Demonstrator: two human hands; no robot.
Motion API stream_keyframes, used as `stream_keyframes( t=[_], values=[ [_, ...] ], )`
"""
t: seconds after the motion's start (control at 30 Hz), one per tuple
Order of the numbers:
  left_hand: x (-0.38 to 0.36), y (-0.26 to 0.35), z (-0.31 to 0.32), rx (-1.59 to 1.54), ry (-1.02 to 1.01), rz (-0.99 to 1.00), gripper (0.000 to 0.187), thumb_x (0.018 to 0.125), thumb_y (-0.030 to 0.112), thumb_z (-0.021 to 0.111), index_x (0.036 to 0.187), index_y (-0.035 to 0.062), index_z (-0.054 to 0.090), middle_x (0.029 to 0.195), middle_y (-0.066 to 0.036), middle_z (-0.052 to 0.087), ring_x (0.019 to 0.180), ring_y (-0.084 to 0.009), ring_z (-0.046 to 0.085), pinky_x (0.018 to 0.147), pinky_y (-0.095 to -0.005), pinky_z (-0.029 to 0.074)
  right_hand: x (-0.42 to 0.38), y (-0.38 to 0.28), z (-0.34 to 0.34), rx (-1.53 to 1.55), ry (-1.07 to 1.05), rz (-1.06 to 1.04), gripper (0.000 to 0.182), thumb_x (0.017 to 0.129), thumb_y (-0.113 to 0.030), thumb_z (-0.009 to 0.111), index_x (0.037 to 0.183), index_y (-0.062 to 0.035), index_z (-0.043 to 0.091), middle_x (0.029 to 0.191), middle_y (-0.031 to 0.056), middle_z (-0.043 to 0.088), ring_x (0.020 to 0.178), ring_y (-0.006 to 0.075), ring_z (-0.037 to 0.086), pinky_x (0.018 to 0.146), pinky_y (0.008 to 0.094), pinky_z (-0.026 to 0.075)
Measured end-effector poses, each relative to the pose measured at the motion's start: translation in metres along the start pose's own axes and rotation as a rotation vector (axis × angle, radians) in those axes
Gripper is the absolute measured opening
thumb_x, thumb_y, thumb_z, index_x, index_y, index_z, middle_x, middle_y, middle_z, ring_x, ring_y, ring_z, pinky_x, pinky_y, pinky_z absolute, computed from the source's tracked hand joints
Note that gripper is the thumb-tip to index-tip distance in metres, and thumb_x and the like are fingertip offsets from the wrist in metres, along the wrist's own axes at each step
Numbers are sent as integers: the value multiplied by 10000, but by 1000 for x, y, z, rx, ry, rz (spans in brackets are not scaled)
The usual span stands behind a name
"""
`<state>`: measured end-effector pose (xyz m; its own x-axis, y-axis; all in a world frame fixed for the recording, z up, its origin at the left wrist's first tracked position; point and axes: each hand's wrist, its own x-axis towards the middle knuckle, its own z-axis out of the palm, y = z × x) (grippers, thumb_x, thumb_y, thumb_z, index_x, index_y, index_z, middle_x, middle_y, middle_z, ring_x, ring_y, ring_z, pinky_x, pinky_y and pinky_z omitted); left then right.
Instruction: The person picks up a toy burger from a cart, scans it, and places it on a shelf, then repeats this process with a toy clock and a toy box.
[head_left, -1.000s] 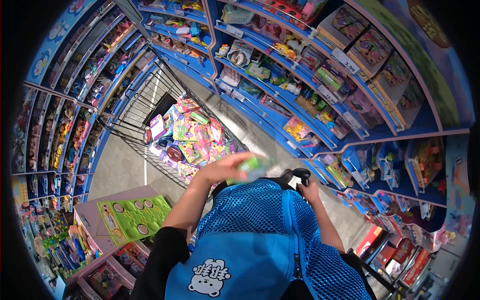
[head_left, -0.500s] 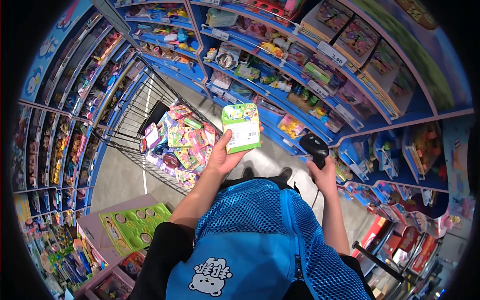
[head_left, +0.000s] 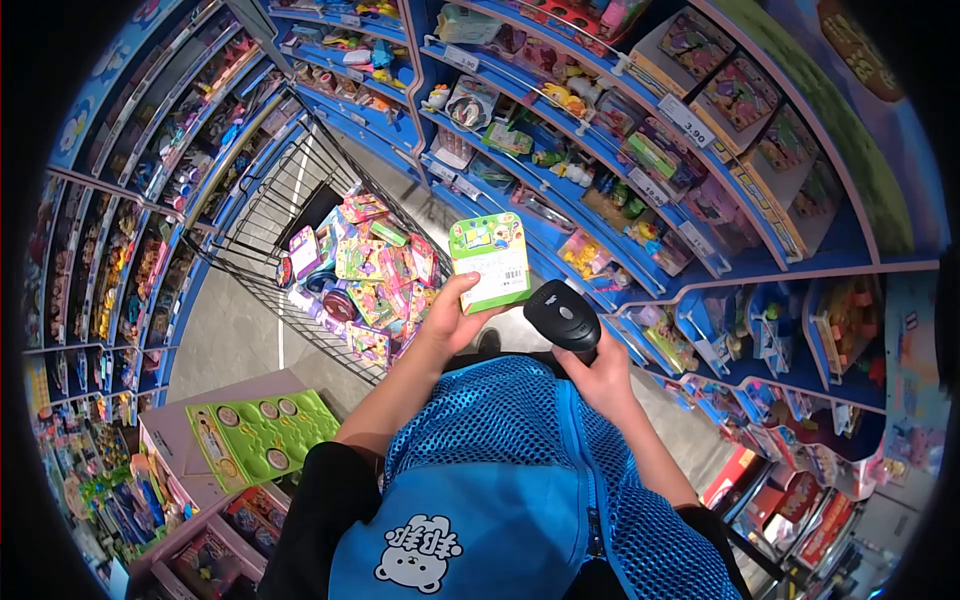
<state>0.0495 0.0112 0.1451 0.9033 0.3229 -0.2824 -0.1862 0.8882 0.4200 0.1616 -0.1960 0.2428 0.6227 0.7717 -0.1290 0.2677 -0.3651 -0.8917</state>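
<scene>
In my left hand (head_left: 455,318) is a green and white toy package (head_left: 490,262), its labelled side with a barcode facing up. My thumb lies across the package's lower left part. A black handheld scanner (head_left: 562,314) is gripped in my right hand (head_left: 600,375), just right of the package, with its head close to the package's lower right edge. The two do not visibly overlap. Left of my hands stands a black wire shopping cart (head_left: 270,290) holding several colourful packaged toys (head_left: 375,270).
Blue shelves (head_left: 640,285) with toys and price tags curve across the front and right. More toy shelves (head_left: 110,195) line the left. A green moulded tray (head_left: 265,440) lies on a stand at the lower left. Grey floor (head_left: 225,330) shows around the cart.
My right hand has brought the scanner left, close to the package. The package has shifted slightly right and down with my left hand, and the head view has turned a little.
</scene>
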Motion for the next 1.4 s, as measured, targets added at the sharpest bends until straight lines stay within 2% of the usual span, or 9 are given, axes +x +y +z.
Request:
stream_keyframes(
  t=[0.13, 0.23, 0.33, 0.43, 0.53, 0.63, 0.73, 1.17, 1.4],
  values=[
    [-7, 2, -1, 75, 38, 42, 650, 882, 192, 569, 1464, 8, 344, 1399, -209, 517, 1294, -359, 511, 1116, -493, 376, 3, -2, 4, -2, -15, -41, 376, 824, -118, 716, 1169, -18, 606, 972, 156, 710, 890, 268, 708, 797, 358, 540],
    [-10, -1, -2, 77, 97, 62, 529, 884, 5, 529, 1392, -18, 382, 1355, -214, 534, 1255, -387, 535, 1093, -524, 416, 3, -2, 3, -7, -35, 3, 379, 827, -115, 714, 1176, -19, 604, 976, 156, 709, 889, 268, 707, 797, 354, 539],
    [-9, -3, 1, 54, 157, 31, 551, 859, -43, 540, 1388, -11, 389, 1358, -204, 535, 1247, -372, 546, 1080, -505, 434, 2, -2, 3, -10, -27, 9, 386, 825, -114, 713, 1183, -19, 602, 976, 157, 709, 888, 269, 707, 796, 353, 539],
    [-8, -6, 8, 127, 160, 39, 597, 838, -69, 523, 1418, 2, 401, 1365, -191, 549, 1282, -330, 529, 1103, -460, 407, 2, 1, 4, 0, -3, -1, 388, 822, -116, 716, 1181, -19, 603, 976, 158, 709, 888, 270, 707, 796, 354, 539],
    [0, -16, -4, 111, 81, 69, 640, 777, -150, 539, 1385, -4, 402, 1338, -174, 559, 1256, -324, 550, 1089, -451, 430, 0, 1, 3, 11, 18, -1, 385, 820, -121, 721, 1173, -18, 607, 976, 158, 710, 891, 272, 708, 797, 355, 540],
    [6, -21, -8, 92, 8, 77, 689, 735, -182, 522, 1390, -5, 399, 1332, -166, 565, 1261, -315, 547, 1092, -438, 425, -1, 2, 2, 13, 27, 9, 382, 820, -125, 724, 1169, -20, 610, 975, 159, 712, 896, 275, 709, 797, 356, 540],
    [5, -22, -2, 131, 29, 61, 698, 717, -187, 510, 1386, -14, 412, 1328, -167, 571, 1259, -312, 551, 1086, -431, 429, -3, 2, 1, 7, 37, 17, 379, 819, -125, 724, 1166, -22, 611, 974, 161, 713, 899, 279, 710, 797, 358, 540],
    [-2, -22, 0, 192, 81, 104, 667, 710, -191, 505, 1354, -23, 466, 1306, -153, 592, 1233, -286, 574, 1040, -385, 454, -4, -2, 4, 0, 27, 42, 360, 815, -115, 726, 1142, -20, 610, 935, 148, 714, 830, 241, 710, 749, 340, 541],
    [-6, -21, 2, 201, 45, 152, 653, 724, -162, 503, 1362, -30, 462, 1309, -168, 594, 1237, -288, 574, 1063, -390, 440, -4, 2, 7, -9, 28, 6, 380, 811, -122, 724, 1156, -18, 606, 951, 160, 714, 859, 273, 713, 770, 358, 543]
  ],
)
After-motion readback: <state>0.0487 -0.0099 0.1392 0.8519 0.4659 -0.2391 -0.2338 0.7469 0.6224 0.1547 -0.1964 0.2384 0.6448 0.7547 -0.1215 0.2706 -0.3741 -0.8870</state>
